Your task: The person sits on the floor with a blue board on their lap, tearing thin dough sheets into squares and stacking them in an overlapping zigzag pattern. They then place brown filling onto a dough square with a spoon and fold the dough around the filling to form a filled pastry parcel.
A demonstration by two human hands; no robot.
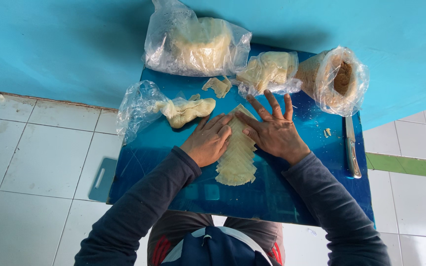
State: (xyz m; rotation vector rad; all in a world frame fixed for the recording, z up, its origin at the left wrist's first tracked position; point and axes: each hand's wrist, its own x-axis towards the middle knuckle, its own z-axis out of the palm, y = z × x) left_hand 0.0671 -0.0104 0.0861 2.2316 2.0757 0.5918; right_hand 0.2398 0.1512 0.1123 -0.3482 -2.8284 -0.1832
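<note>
A fanned row of thin pale dough sheets (236, 162) lies on a blue board (292, 192). My left hand (208, 140) rests on the left edge of the row, fingers bent and pressing down. My right hand (272, 129) lies flat on the row's upper right end with fingers spread. Both hands touch the sheets and grip nothing. Dark sleeves cover both arms.
Clear plastic bags sit at the board's far side: a big bag of pale dough (198, 44), a smaller bag of sheets (268, 71), a bag of brown filling (338, 79), and an open bag with dough (173, 111). A knife (352, 150) lies at the right edge. White floor tiles surround the board.
</note>
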